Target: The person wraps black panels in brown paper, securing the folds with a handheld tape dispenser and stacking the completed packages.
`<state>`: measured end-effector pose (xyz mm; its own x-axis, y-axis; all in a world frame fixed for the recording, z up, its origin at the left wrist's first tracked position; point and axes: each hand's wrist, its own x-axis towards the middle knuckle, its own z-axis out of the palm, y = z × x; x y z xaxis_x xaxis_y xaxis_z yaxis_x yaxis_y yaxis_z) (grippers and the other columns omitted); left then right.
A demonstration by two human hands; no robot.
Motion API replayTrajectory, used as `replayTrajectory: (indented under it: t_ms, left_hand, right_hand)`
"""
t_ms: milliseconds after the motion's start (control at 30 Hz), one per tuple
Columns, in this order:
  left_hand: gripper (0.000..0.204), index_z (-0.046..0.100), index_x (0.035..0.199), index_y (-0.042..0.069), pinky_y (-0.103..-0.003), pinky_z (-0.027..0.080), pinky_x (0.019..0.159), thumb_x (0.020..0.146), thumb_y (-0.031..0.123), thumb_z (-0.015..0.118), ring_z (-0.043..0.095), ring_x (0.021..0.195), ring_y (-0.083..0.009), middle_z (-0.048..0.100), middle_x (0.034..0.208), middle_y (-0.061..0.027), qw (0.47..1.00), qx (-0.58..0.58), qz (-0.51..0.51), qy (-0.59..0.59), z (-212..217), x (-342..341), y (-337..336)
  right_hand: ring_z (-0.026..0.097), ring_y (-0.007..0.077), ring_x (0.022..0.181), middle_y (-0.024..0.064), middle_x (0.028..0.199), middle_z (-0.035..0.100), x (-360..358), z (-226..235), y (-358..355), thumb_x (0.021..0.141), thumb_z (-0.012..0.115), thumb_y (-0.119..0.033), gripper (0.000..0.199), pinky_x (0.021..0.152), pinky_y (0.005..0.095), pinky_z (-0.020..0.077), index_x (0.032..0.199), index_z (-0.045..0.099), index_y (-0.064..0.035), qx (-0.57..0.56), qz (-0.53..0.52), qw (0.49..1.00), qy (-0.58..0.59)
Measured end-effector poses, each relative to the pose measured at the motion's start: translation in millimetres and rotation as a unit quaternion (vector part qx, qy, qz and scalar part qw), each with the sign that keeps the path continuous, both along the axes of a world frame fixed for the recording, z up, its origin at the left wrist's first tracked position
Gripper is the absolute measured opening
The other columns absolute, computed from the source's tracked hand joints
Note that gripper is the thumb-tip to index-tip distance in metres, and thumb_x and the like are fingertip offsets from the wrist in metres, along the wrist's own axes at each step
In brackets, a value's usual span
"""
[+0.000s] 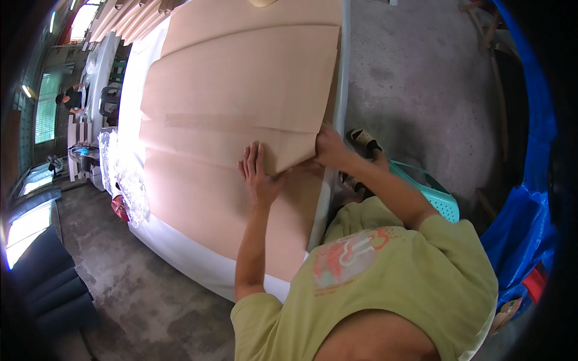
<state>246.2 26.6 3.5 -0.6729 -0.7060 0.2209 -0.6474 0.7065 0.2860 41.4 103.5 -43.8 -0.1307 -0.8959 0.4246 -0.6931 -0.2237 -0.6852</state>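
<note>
A large sheet of brown kraft paper (235,78) is spread over a long white-covered table (198,257). More brown paper (223,210) lies beneath it and toward me. Near the right edge, a corner of the upper sheet is folded over into a slanted flap (289,149). My left hand (260,177) presses on the paper beside this flap, its fingers spread. At the flap's outer corner, my right hand (331,148) grips the paper's edge, with its fingertips partly hidden.
Crumpled clear plastic (127,180) hangs at the table's left side. A teal plastic stool or basket (436,195) stands by my right arm. Blue tarp (521,231) hangs at the far right. Another person (73,99) is in the left background.
</note>
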Motion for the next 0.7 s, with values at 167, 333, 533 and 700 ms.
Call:
replayTrajectory:
  t_ms: [167,333,533,700]
  left_hand:
    - [0.068,0.043,0.135,0.011,-0.052,0.018,0.108,0.072,0.025,0.066,0.031,0.132,-0.0323,0.039,0.14,-0.0097,0.993,-0.081,0.089,0.016,-29.6,-3.5,20.4]
    - [0.063,0.048,0.132,0.014,-0.052,0.017,0.109,0.07,0.012,0.056,0.032,0.132,-0.0319,0.04,0.141,-0.0085,0.991,-0.06,0.12,-0.015,-32.4,-8.4,36.0]
    - [0.068,0.049,0.132,0.016,-0.05,0.017,0.11,0.065,0.006,0.059,0.033,0.132,-0.0296,0.04,0.141,-0.0065,0.987,-0.025,0.154,0.031,-30.8,-27.6,45.2]
    - [0.076,0.043,0.135,0.018,-0.05,0.019,0.11,0.065,0.005,0.068,0.031,0.133,-0.0274,0.037,0.142,-0.0035,0.985,0.01,0.17,-0.003,-24.7,-16.8,36.5]
  right_hand:
    - [0.053,0.0359,0.105,0.0167,0.111,0.059,-21.1,-1.4,-61.8,0.069,0.065,-0.017,0.037,0.091,0.0404,0.0423,0.104,0.062,-0.0058,-0.076,0.102,0.984,-0.125]
    - [0.057,0.0351,0.097,0.0168,0.104,0.061,-72.0,7.5,-34.1,0.07,0.065,-0.014,0.035,0.085,0.0386,0.0459,0.104,0.062,-0.0064,0.178,0.189,0.965,0.045]
    - [0.061,0.0271,0.088,0.0117,0.105,0.063,-289.1,34.9,-42.7,0.074,0.065,-0.016,0.032,0.079,0.0362,0.0479,0.106,0.064,-0.0081,0.084,-0.177,0.98,-0.044]
    - [0.053,0.0271,0.108,0.0091,0.123,0.054,-317.8,53.4,-198.8,0.069,0.07,-0.014,0.064,0.093,0.0391,0.0416,0.128,0.048,-0.0165,0.15,0.095,0.973,0.145]
